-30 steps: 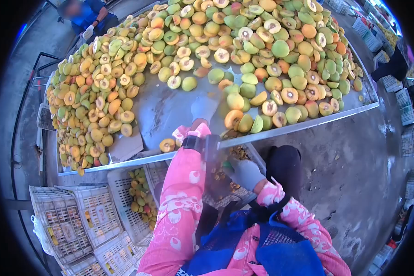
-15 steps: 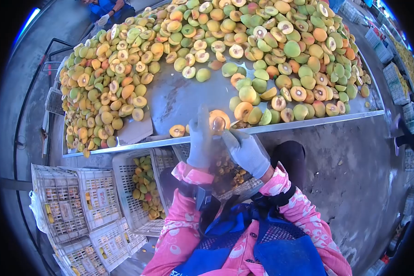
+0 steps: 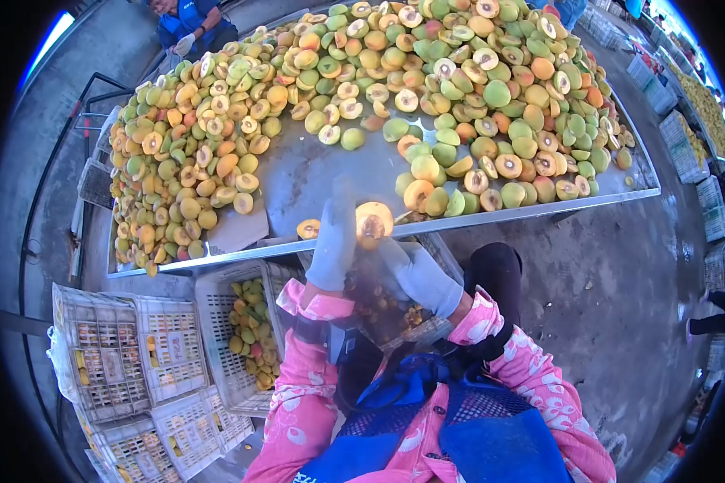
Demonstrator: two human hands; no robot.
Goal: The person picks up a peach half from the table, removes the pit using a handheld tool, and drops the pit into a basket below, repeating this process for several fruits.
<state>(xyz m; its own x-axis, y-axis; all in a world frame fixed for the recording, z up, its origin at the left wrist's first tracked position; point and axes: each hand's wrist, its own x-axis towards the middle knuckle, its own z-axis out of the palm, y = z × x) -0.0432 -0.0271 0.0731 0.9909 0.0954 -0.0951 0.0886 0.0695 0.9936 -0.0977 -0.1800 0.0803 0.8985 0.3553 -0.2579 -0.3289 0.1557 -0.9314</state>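
Note:
A cut peach half point(image 3: 374, 216), its orange flesh and brown centre facing me, is between my two gloved hands at the table's front edge. My left hand point(image 3: 333, 248), blurred by motion, is closed against the left side of this half. My right hand point(image 3: 424, 275) is just below it on the right, fingers curled together; whatever they hold is hidden. Another peach half point(image 3: 308, 229) lies on the table edge, left of my left hand. Under my hands, a crate point(image 3: 435, 328) holds small brown and yellow pieces.
Piled peach halves point(image 3: 185, 161) cover much of the metal table point(image 3: 298, 181). Below on the left, a crate point(image 3: 216, 310) holds more peaches, beside stacked white crates point(image 3: 173, 354). A person in blue point(image 3: 192, 20) works across the table. More crates point(image 3: 685, 145) line the right side.
My left hand has shifted slightly left and upward, and my right hand has shifted slightly left and down. The peach half remains between them, with the brown centre now lower.

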